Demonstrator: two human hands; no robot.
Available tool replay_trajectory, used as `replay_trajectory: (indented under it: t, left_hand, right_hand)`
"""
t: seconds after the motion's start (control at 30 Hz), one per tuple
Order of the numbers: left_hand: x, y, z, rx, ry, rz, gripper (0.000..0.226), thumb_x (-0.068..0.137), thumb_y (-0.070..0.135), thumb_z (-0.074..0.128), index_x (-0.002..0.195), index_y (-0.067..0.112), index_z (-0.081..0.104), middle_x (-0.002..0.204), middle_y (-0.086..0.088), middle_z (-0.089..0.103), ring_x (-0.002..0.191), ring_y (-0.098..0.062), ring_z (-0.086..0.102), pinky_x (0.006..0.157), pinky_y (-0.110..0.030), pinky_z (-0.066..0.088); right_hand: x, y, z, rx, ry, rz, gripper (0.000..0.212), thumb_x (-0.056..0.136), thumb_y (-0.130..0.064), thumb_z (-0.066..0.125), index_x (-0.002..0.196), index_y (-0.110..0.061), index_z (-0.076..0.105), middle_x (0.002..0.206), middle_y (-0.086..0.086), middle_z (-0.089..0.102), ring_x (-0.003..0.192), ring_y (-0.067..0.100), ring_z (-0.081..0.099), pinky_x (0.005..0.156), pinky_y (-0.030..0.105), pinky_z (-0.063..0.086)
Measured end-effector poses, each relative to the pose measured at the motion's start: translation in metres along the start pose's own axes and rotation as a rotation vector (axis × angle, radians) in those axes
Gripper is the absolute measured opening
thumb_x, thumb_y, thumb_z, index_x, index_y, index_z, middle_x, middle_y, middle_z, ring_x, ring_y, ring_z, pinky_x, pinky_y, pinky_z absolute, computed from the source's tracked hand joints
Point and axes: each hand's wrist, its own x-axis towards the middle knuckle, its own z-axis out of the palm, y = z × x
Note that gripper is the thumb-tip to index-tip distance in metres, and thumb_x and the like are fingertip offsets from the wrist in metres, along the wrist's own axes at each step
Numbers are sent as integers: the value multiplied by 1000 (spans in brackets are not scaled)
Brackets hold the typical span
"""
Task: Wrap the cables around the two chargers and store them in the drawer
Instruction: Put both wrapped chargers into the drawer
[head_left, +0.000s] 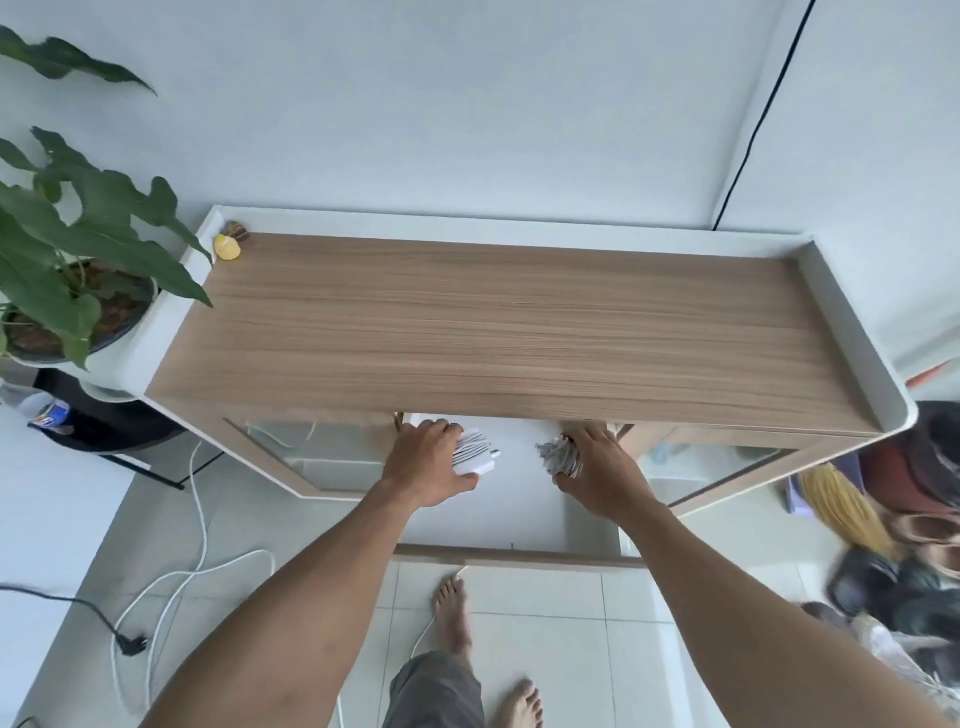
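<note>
The drawer (514, 556) of the wooden cabinet stands pulled out below the cabinet top, its white floor showing. My left hand (423, 462) holds a white charger (475, 454) with its cable wound around it, inside the drawer at its left. My right hand (597, 467) grips a second charger (558, 454) wrapped in greyish cable, inside the drawer at its right. Both chargers are low over the drawer floor; I cannot tell whether they touch it. My fingers cover part of each.
The wooden cabinet top (519, 332) has a raised white rim and a small yellow object (227, 247) at its back left corner. A potted plant (67, 249) stands to the left. White cables (171, 571) lie on the tiled floor. Bags and clutter (893, 519) sit at the right.
</note>
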Motion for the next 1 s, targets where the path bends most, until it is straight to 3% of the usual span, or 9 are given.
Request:
replay_trajectory:
  t: [0.33,0.63,1.0]
  left_hand:
    - [1,0,49,-90,-124,-49,57,75,52,63,117,15,56,112,-2,54,102,-23,57,85,-34,44]
    - [43,-23,95,-189,-204,-74,54,75,45,64,120,16,55,115,-2,52,106,-22,54,82,-33,49]
    - [70,-42,131,-191,-131,-31,59,74,37,71,127,18,51,117,-2,51,107,-24,51,86,-36,50]
  right_hand:
    - [-6,1,58,40,-133,138,54,78,-36,69,125,-19,49,122,-1,52,121,21,44,90,35,46]
    - [44,1,108,35,-204,292,49,81,-33,64,124,-19,47,123,1,50,117,24,46,85,38,46]
    - [69,0,146,108,-110,264,48,79,-22,67,123,-15,50,120,4,51,110,29,51,81,38,49]
